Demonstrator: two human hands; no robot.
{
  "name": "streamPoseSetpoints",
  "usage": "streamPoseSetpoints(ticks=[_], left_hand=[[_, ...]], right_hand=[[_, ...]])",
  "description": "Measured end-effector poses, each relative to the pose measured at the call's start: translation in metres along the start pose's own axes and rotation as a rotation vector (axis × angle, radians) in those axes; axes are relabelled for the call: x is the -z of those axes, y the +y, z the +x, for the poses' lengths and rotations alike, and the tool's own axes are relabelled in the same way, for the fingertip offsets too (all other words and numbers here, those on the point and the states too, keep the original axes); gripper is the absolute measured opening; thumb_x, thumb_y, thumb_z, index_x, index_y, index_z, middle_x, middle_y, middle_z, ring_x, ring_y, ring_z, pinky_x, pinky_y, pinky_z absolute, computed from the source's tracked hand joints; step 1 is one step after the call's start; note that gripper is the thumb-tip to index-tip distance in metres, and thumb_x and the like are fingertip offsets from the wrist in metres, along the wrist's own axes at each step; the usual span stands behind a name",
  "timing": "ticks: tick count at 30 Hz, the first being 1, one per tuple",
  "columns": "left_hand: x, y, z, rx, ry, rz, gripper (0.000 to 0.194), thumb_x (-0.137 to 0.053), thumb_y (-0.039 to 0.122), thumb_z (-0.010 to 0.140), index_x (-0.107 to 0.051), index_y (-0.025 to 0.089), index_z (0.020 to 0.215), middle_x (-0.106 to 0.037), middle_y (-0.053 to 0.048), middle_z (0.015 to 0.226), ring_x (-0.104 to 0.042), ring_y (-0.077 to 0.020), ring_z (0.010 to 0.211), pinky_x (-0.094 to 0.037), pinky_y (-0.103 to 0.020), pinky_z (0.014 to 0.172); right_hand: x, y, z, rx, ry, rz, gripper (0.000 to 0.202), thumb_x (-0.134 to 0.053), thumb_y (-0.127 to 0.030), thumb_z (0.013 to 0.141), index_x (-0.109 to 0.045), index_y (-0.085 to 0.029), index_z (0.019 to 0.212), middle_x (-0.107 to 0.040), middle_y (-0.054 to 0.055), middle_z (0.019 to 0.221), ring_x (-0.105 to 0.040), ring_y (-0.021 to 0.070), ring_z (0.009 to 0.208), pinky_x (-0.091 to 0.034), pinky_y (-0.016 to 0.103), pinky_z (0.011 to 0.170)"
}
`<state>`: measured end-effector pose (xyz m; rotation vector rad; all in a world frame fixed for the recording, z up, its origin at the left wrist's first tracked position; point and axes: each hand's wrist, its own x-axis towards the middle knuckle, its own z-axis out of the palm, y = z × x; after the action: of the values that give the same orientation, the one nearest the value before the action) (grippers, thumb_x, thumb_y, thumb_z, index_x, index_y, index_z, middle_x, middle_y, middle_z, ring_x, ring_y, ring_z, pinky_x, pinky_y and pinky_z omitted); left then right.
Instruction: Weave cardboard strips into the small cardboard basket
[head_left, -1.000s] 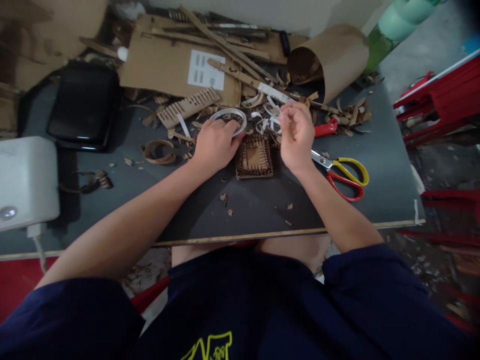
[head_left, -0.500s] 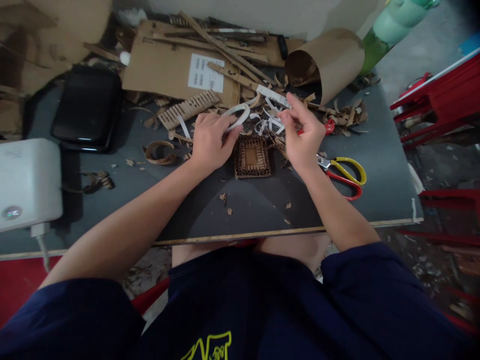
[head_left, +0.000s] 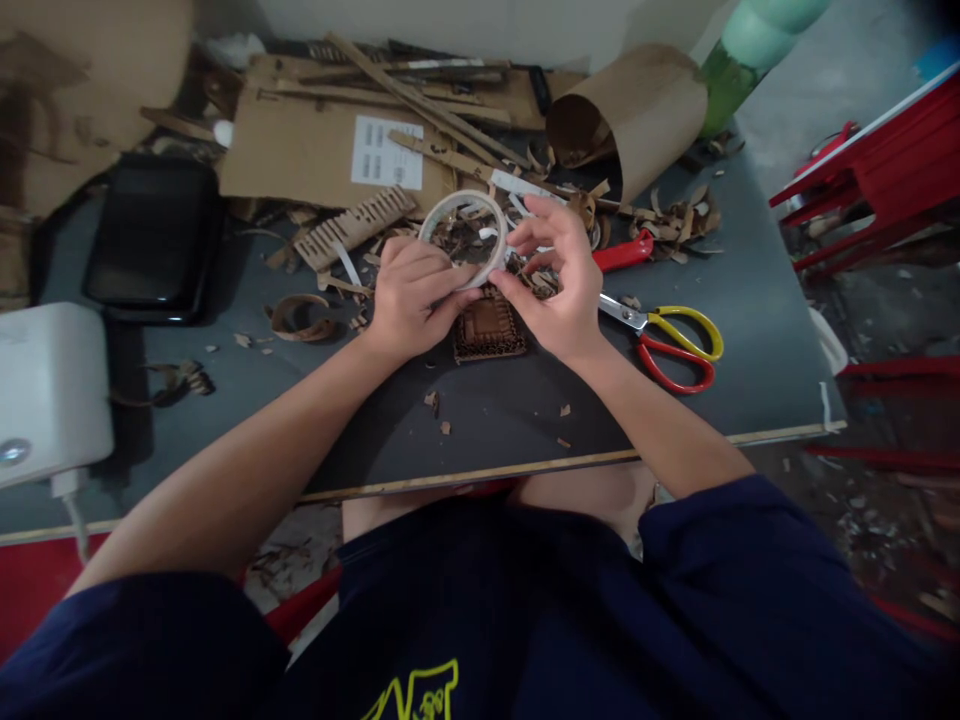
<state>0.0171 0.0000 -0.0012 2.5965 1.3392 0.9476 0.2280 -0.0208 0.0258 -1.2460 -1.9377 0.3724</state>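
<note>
A thin roll of whitish tape [head_left: 496,262] is held up over the cardboard scraps, its round opening facing me. My left hand [head_left: 415,293] pinches its lower left rim between thumb and fingers. At the right side of the ring, my right hand [head_left: 559,275] has its thumb and fingertips at the rim, with other fingers bent and spread. Just below the ring, a small square piece of corrugated cardboard [head_left: 489,350] lies on the dark table, partly hidden by the roll and my hands.
Scissors [head_left: 679,350] with yellow and red handles and a red-handled tool [head_left: 624,252] lie right. Cardboard sheets [head_left: 300,150], strips and a rolled cardboard tube [head_left: 660,110] fill the back. A black case [head_left: 154,240] and white device [head_left: 56,380] stand left.
The tape roll has turned to face me. My right hand has moved left and down from the white strip to the roll's rim. The view has shifted slightly.
</note>
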Motion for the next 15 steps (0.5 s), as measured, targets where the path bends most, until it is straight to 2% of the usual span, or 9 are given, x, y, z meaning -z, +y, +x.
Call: streamPoseSetpoints(ticks=[4,9,12,15], left_hand=[[0.0004,-0.0008,0.0001,-0.006,-0.006,0.012,0.049,-0.036,0.060,0.099,-0.073,0.031,0.110,-0.071,-0.007,0.081,-0.066,-0.0289,0.095,-0.043,-0.054,0.095],[0.0011,0.0008,0.0006,0.017,-0.030,0.021,0.044,-0.039,0.056,0.099,-0.074,0.032,0.110,-0.072,-0.008,0.082,-0.066,-0.0301,0.098,-0.042,-0.056,0.096],[-0.0001,0.0003,0.0006,0.000,0.005,0.009,0.044,-0.040,0.055,0.100,-0.075,0.030,0.108,-0.072,-0.007,0.081,-0.066,-0.0294,0.097,-0.042,-0.055,0.095],[-0.0053,-0.0026,-0.0007,-0.033,0.053,-0.026,0.039,-0.044,0.054,0.099,-0.074,0.031,0.109,-0.071,-0.006,0.078,-0.066,-0.0287,0.097,-0.043,-0.053,0.094]], right_hand=[[-0.0039,0.0022,-0.0006,-0.014,-0.031,-0.017,0.056,-0.054,-0.047,0.097,-0.033,-0.032,0.147,-0.066,0.008,0.125,-0.067,0.0216,0.109,-0.057,0.040,0.097],[-0.0055,0.0027,-0.0014,0.006,-0.069,-0.046,0.043,-0.044,-0.043,0.102,-0.038,-0.031,0.143,-0.069,0.007,0.116,-0.068,0.0207,0.107,-0.057,0.040,0.096],[-0.0030,-0.0002,-0.0010,0.029,-0.008,-0.019,0.047,-0.049,-0.045,0.101,-0.038,-0.030,0.143,-0.065,0.009,0.128,-0.066,0.0210,0.111,-0.057,0.038,0.096],[-0.0035,0.0033,0.0010,0.115,0.060,0.058,0.045,-0.051,-0.048,0.100,-0.041,-0.030,0.140,-0.068,0.007,0.118,-0.068,0.0206,0.103,-0.058,0.038,0.094]])
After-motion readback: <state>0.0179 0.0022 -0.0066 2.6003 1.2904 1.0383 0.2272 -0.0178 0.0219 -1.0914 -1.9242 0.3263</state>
